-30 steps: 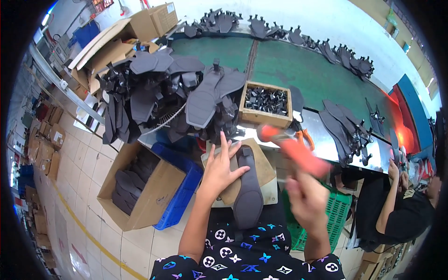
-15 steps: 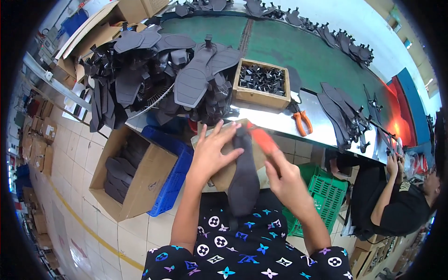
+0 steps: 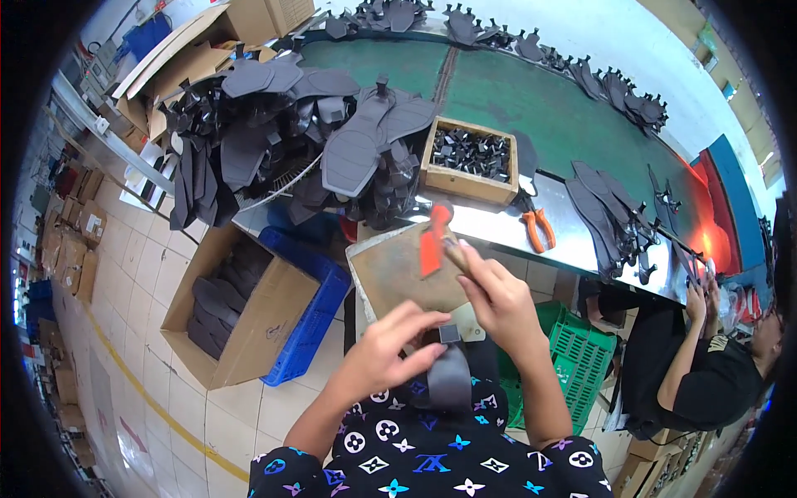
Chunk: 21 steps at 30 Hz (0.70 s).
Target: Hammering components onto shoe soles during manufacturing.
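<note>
Close to my lap, my left hand (image 3: 392,352) is closed on a dark grey shoe sole (image 3: 449,380). The small square end of its heel (image 3: 449,334) faces up beside my fingers. My right hand (image 3: 503,305) grips the handle of a hammer with an orange head (image 3: 432,249). That head hangs over a worn brown work board (image 3: 386,274), and the sole lies nearer to me than the board. Behind the board stands a wooden box (image 3: 473,189) holding many small black pieces.
Dark soles (image 3: 357,149) are heaped at the back left. Orange-handled pliers (image 3: 540,231) lie right of the box. A cardboard box (image 3: 286,328) with soles leans in a blue crate (image 3: 320,332); a green crate (image 3: 573,353) stands right. A co-worker (image 3: 706,365) works at far right.
The sole has come off the board toward my lap and turned heel-up, my left hand moving with it. The hammer head has shifted left and its angle has changed.
</note>
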### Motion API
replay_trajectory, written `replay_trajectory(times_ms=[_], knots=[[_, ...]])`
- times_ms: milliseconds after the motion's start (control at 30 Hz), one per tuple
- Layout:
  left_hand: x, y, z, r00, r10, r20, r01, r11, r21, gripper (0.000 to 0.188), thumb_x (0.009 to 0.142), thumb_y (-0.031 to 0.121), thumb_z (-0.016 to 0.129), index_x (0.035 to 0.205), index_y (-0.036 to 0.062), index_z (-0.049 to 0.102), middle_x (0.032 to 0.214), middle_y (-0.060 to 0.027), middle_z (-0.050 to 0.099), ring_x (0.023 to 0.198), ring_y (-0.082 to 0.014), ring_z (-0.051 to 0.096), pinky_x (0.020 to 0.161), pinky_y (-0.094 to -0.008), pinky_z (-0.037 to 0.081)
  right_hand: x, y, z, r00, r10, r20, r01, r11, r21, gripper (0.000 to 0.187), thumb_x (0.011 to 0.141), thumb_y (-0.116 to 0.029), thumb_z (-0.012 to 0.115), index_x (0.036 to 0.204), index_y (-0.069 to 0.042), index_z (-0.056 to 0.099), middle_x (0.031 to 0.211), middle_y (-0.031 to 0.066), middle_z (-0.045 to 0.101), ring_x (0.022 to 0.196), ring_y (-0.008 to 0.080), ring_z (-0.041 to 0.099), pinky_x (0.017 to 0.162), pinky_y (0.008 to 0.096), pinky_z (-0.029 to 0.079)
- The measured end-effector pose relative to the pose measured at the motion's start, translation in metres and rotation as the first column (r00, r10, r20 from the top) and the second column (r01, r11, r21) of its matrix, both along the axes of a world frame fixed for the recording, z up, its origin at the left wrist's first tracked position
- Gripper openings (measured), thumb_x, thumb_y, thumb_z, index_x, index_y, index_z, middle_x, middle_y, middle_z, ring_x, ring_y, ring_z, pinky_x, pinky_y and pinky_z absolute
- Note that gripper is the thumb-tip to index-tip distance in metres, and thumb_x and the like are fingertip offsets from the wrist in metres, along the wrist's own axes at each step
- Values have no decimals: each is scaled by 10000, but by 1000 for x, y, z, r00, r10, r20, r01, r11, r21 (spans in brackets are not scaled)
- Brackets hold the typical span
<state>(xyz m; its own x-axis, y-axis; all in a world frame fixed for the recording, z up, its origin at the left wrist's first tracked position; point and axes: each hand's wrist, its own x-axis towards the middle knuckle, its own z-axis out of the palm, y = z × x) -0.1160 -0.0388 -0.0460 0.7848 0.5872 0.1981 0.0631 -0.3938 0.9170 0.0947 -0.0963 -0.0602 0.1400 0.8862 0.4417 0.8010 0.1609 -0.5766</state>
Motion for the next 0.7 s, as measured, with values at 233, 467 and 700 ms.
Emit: replay_trajectory(times_ms=[233, 467, 700], knots=[[-23, -29, 9, 991, -104, 80, 125, 929, -348, 278, 960, 185, 560, 987, -34, 729, 845, -94, 612, 784, -195, 578, 720, -297, 441, -17, 12, -9, 868, 267, 419, -213, 962, -170, 359, 921, -162, 641, 1271, -82, 648, 1236, 141, 663, 1126, 323, 622, 949, 471, 460], [-25, -52, 18, 949, -261, 176, 313, 722, -617, 314, 1039, 192, 472, 1112, -62, 643, 1077, -134, 641, 1010, -216, 615, 907, -321, 467, -37, -47, 0, 134, 388, -912, -666, 717, 207, 402, 962, -372, 637, 1030, 17, 710, 1067, 169, 677, 957, 305, 624, 906, 440, 508], [-23, -60, 17, 885, -384, 264, 445, 528, -723, 315, 1049, 164, 429, 1171, -59, 614, 1132, -137, 670, 1128, -217, 613, 1024, -335, 442, -35, -60, 1, 201, 525, -827, -612, 727, 313, 398, 907, -387, 702, 930, 10, 716, 1019, 136, 686, 1006, 291, 603, 897, 415, 475]])
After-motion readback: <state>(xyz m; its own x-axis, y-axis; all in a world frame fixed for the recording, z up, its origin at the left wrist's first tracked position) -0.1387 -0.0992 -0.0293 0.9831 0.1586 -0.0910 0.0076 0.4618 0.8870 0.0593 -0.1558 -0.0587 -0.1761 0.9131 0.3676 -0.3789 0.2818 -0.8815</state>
